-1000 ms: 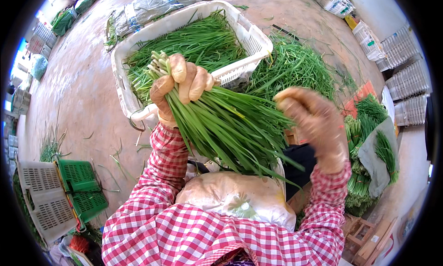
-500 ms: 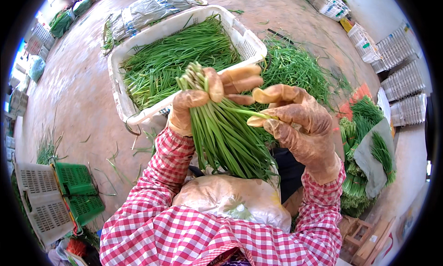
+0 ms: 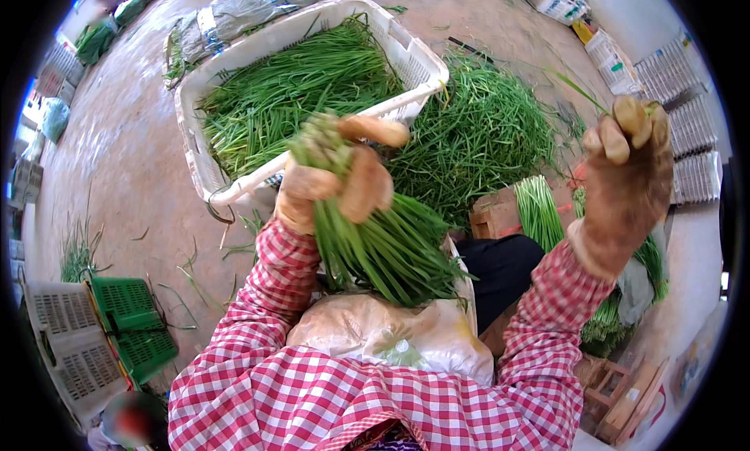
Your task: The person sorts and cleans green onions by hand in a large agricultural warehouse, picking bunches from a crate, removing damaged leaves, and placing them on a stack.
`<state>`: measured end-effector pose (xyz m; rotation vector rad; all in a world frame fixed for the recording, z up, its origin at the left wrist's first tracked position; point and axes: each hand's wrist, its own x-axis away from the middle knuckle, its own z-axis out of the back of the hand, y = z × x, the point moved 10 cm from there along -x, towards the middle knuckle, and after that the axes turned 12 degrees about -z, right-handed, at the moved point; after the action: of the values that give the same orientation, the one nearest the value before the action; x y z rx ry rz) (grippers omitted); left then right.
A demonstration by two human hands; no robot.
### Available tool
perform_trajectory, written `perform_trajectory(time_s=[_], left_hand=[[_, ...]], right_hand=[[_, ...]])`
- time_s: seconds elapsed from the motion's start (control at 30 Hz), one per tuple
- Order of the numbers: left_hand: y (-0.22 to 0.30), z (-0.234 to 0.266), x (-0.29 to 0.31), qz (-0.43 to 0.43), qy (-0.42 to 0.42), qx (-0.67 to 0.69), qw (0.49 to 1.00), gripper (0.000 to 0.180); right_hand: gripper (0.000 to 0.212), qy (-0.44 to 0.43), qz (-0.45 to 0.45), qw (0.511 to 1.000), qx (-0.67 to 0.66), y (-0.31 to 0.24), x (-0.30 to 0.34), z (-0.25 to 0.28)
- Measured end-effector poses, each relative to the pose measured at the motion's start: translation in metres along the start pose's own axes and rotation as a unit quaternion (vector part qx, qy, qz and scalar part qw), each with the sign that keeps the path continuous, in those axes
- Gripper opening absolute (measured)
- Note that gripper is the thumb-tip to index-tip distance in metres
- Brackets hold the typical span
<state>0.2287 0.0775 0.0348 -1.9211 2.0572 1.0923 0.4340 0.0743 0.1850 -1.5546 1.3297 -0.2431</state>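
Observation:
My gloved left hand is wrapped round a bunch of garlic chives; the pale stem ends point up and away, and the green leaves fan down toward my lap. Out at the right, my gloved right hand is raised, fingers curled together. A single chive leaf sticks out from its fingertips. Beyond the left hand stands a white plastic crate with loose chives in it. Both hands are somewhat blurred.
A heap of loose chives lies right of the crate. Tied bundles lie at the right, some beside a grey cloth. Green and white crates stand at left; a wooden stool is lower right. A pale sack covers my lap.
My right hand has moved away from the bunch, up and to the right, carrying one chive leaf. My left hand keeps its hold, its fingers curled further in.

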Motion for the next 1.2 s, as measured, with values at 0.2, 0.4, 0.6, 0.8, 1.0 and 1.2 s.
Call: perform_trajectory(time_s=[0.2,0.4,0.6,0.8,1.0,1.2], left_hand=[[0.075,-0.015,-0.010,-0.168,-0.217,0.006,0.962,0.033],[0.098,-0.007,-0.026,-0.223,-0.209,0.039,0.951,0.006],[0.130,-0.035,-0.044,-0.220,-0.382,0.054,0.896,0.009],[0.054,-0.066,-0.076,-0.109,-0.267,-0.163,0.943,0.037],[-0.208,-0.058,0.049,0.007,-0.647,-0.518,0.560,0.021],[-0.260,-0.031,0.135,0.048,-0.764,-0.549,0.336,0.009]], right_hand=[[0.041,0.272,-0.144,0.566,0.765,0.028,0.028,0.105],[0.050,0.020,-0.333,0.804,0.492,0.157,0.067,0.000],[0.053,-0.121,-0.470,0.701,0.522,0.211,0.157,-0.005],[0.033,0.191,-0.392,0.612,0.659,0.127,0.166,0.110],[0.032,0.348,-0.365,0.698,0.508,0.113,0.178,0.138],[0.039,0.254,-0.340,0.721,0.548,0.136,0.166,0.129]])
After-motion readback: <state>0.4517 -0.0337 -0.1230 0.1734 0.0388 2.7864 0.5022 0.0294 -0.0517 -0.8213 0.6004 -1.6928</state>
